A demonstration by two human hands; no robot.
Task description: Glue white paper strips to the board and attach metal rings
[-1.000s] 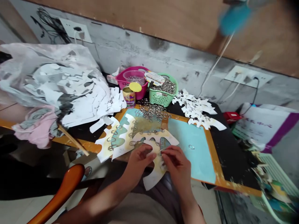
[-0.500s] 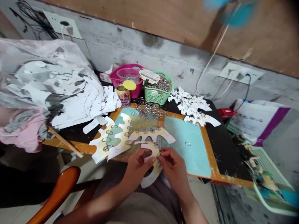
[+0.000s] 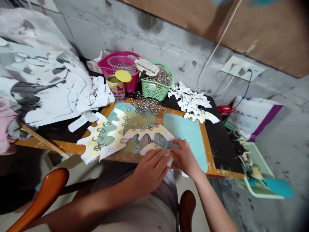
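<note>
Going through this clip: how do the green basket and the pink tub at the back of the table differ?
The green basket has slotted walls, while the pink tub has solid ones. The basket holds a heap of metal rings directly; the tub holds a clear plastic bowl with rings in it. A printed can partly hides the tub, not the basket. Both are plastic and hold rings.

Makeshift workroom: stained concrete wall (image 3: 169, 48), plywood panel (image 3: 260, 38), wall socket (image 3: 241, 67)
</note>
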